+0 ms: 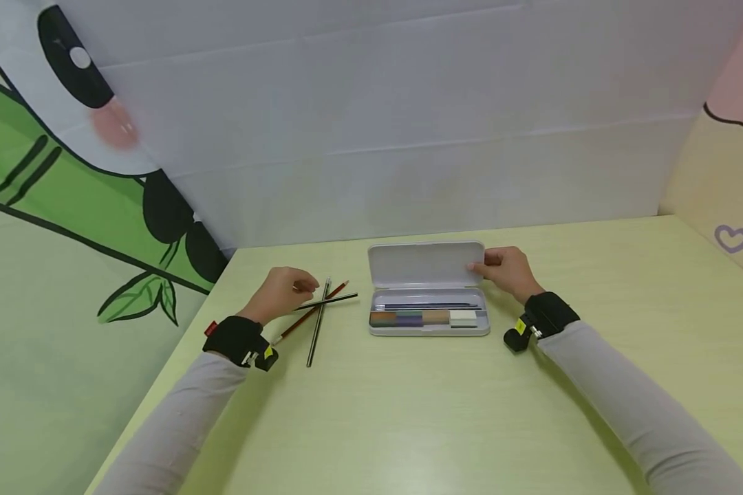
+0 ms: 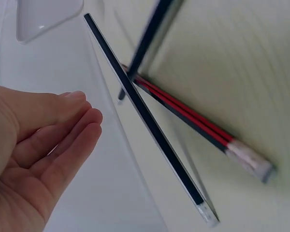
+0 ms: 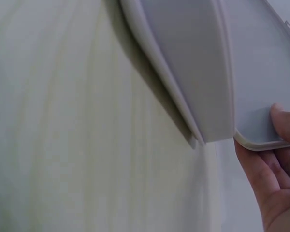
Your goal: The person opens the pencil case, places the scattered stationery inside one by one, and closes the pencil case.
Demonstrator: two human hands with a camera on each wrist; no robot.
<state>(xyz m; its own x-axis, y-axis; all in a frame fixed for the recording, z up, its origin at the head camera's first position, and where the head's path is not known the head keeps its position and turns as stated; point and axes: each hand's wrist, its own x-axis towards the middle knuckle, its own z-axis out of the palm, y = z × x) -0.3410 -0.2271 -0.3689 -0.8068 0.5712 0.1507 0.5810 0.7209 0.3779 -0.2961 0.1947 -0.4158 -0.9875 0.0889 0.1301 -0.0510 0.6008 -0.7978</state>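
My left hand point(image 1: 285, 289) hovers beside three crossed pencils, its thumb and fingertips close together with nothing between them. A black pencil point(image 2: 145, 113) lies on top, just past the fingertips in the left wrist view. Under it are a red-and-black pencil point(image 2: 193, 108) and another dark pencil point(image 1: 316, 337). My right hand point(image 1: 510, 271) pinches the right edge of the raised lid point(image 1: 424, 265) of a white pencil case, thumb on the inner face and fingers behind. The case's tray point(image 1: 430, 331) sits flat on the table.
Inside the tray lie dark pencils point(image 1: 430, 306), a white eraser point(image 1: 462, 316) and a brown-and-purple strip point(image 1: 408, 318). A pale wall hanging point(image 1: 408, 158) rises behind the far edge of the light table point(image 1: 396, 412). Another printed panel point(image 1: 730, 192) stands at the right.
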